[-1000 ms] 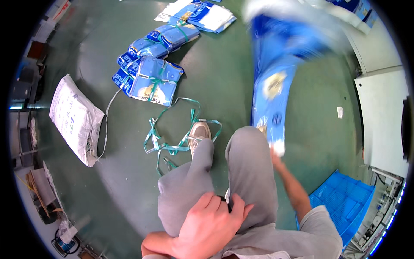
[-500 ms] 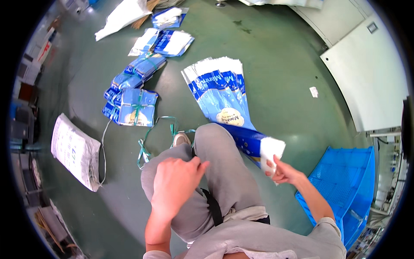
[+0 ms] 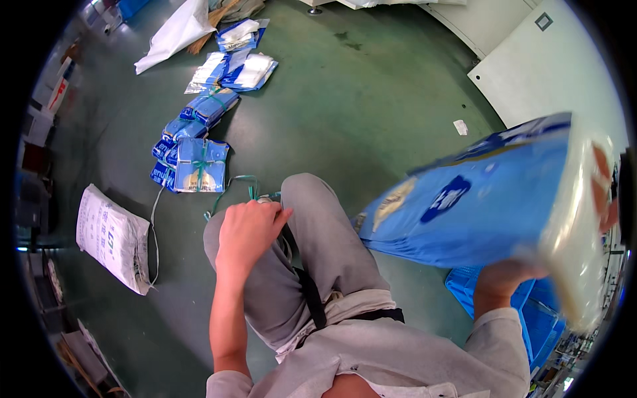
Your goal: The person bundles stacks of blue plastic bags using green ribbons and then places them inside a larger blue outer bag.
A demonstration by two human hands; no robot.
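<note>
My right hand (image 3: 505,273) grips a stack of flat blue and white bags (image 3: 484,205), lifted at my right side and blurred by motion. The stack's clear end swings near the picture's right rim. My left hand (image 3: 249,229) rests on my grey-trousered knee (image 3: 302,199), fingers curled loosely, with nothing seen in it. A green strap (image 3: 232,189) lies on the floor just past that knee.
Tied bundles of blue bags (image 3: 196,162) lie on the green floor (image 3: 345,93) ahead left, more loose ones (image 3: 239,66) farther off. A white sack (image 3: 113,235) lies at left. A blue crate (image 3: 537,318) stands at lower right, and white panels (image 3: 544,60) line the right.
The stack of bags has swung from the floor in front of me up to my right side. My left hand has stayed on my knee. My view has shifted.
</note>
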